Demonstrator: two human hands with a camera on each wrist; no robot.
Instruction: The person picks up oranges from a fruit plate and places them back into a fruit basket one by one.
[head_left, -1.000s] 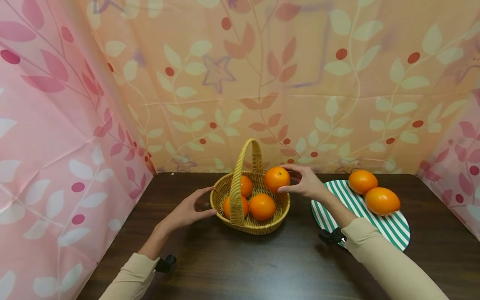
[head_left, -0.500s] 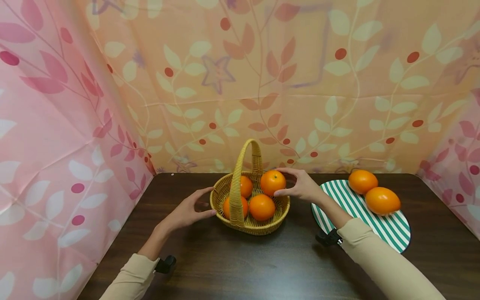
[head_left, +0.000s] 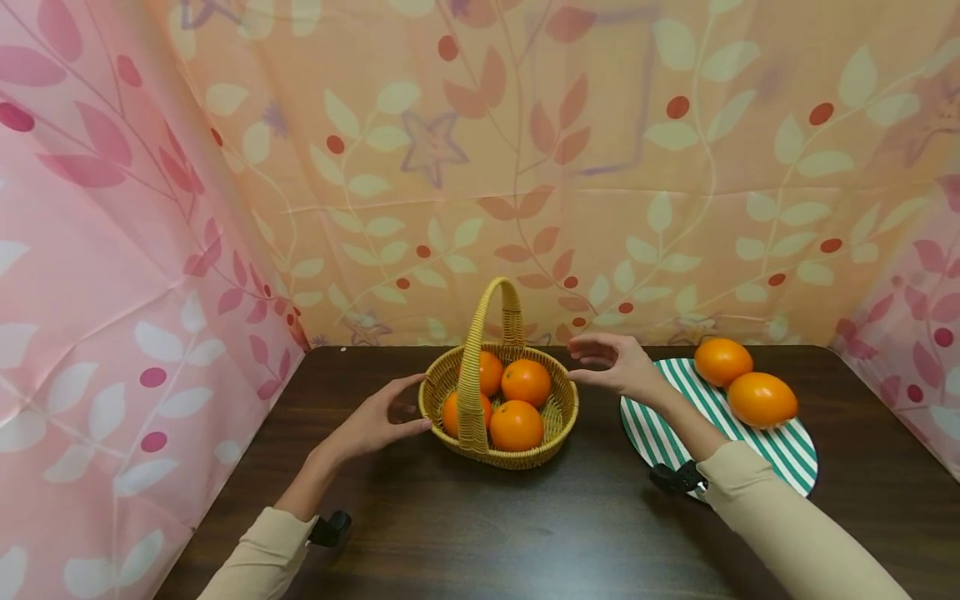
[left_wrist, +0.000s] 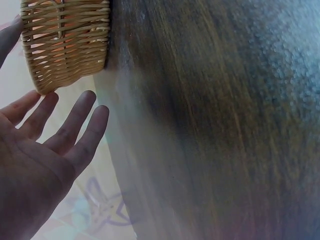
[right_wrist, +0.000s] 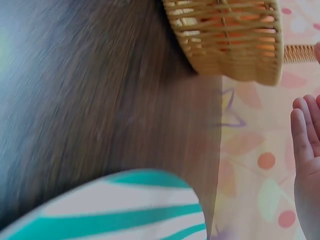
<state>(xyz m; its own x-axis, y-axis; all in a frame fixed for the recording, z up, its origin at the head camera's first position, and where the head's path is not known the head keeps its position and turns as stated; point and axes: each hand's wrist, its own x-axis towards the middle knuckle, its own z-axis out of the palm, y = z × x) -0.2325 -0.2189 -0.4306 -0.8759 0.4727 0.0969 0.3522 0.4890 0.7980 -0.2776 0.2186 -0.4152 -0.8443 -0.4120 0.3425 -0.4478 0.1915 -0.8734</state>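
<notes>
From here I can't read a word, number or brand anywhere, neither on the basket (head_left: 517,459) between left hand (head_left: 375,421) and right hand (head_left: 626,367) nor on the striped mat (head_left: 787,450) beside the latter.

The yellow oval basket (head_left: 517,460) is woven wicker, ridged and rough, its arched yellow handle (head_left: 472,375) wound with slim strands. The round orange fruits (head_left: 526,382) in it have smooth, glossy skins. The dark brown wood-grained bench (head_left: 480,533) carries a soft sheen. The flat green-and-white striped oval mat (head_left: 660,425) looks smooth. The peach leaf-patterned backdrop (head_left: 435,217) is creased cloth; the beige sleeves (head_left: 787,517), matt cloth.
</notes>
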